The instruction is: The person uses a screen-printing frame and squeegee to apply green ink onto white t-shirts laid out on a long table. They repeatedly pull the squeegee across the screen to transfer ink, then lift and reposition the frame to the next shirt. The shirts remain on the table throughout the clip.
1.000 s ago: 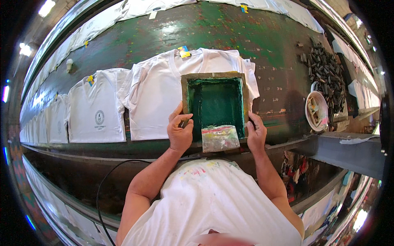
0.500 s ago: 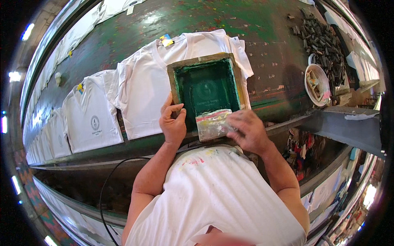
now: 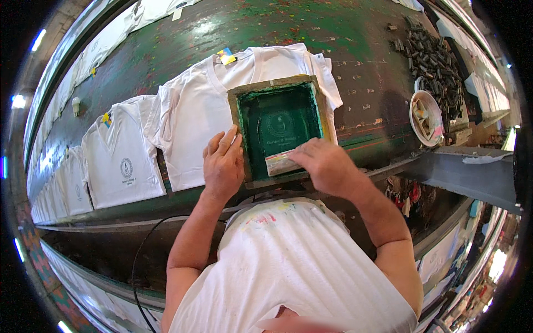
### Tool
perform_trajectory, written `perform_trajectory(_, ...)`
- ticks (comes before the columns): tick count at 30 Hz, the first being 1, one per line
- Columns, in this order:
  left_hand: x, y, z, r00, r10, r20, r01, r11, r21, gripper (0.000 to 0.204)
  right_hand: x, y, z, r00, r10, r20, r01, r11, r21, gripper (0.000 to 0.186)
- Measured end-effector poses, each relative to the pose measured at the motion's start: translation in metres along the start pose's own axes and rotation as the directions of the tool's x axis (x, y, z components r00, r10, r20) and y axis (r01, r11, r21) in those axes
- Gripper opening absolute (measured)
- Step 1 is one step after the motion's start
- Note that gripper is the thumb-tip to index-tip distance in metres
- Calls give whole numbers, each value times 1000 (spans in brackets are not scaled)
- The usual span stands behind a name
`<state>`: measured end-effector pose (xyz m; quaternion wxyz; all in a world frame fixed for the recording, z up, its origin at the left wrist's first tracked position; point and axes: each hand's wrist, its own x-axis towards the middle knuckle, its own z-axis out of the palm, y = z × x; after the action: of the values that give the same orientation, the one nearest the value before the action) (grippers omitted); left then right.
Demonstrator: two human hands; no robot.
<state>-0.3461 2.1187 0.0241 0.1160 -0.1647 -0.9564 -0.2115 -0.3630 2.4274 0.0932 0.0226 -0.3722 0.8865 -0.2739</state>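
Note:
A wooden screen printing frame (image 3: pixel 237 121) with a dark green mesh lies on a white V-neck T-shirt (image 3: pixel 195 122). A round emblem shows faintly in the mesh. My left hand (image 3: pixel 224 166) grips the frame's left side near its lower corner, fingers along the rim. Inside the frame, at its near end, my right hand (image 3: pixel 327 166) is closed on a paint-smeared squeegee (image 3: pixel 280 163). The squeegee's far edge meets the mesh just below the emblem, and my fingers cover its right end.
More white shirts (image 3: pixel 123 150) with printed emblems lie in a row to the left on the green, paint-flecked table (image 3: pixel 366 72). At the right stand a white bowl (image 3: pixel 415 114) with scraps and a heap of small dark pieces (image 3: pixel 436 64). A grey metal beam (image 3: pixel 472 169) juts out below them.
The squeegee has gone from leaning over the near rim to lying inside the frame, with my right hand moved forward and left. My left hand has settled onto the frame's side.

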Motion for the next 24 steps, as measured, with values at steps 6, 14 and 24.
perform_trajectory(6,14,-2,-9,986,72,150,-85,993,79,41,59,59,-17,997,5,76,-12,996,92,27)
perform_trajectory(14,17,1,-14,964,27,264,-47,996,72,39,110,90,-15,997,61,-46,-61,998,6,37)
perform_trajectory(24,17,0,-12,964,56,260,-79,994,76,40,20,9,8,1000,8,-17,-9,1000,-29,41)
